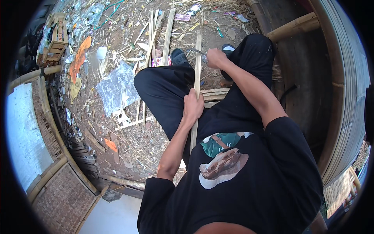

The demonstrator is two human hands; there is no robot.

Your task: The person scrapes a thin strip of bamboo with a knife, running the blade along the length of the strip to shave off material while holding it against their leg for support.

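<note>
L hand (193, 104) had its fingers wrapped round the strip (198, 68), a pale, narrow one, on the part nearer the body. Strip ran lengthwise btwn the bent legs (165, 82), far end out past the shoes (179, 57), nr end by the L side of the black shirt (253, 187). R hand (216, 59) was farther out, fingers curled tight round the knife (193, 50), handle hidden in the fist. Blade pointed L & crossed the strip toward its far end; couldn't tell if the edge was touching. A few slats (215, 93) lay crosswise btwn the thighs, just R of the strip. Other strips (168, 37) lay on the littered ground (95, 130) past the L leg. Clear plastic (117, 86) was crumpled just L of the L knee, w/ orange scrap (80, 58) farther L & a wooden crate (57, 37) beyond. Woven panel (64, 197) stood lower L, bamboo screen (348, 97) far R.
</note>
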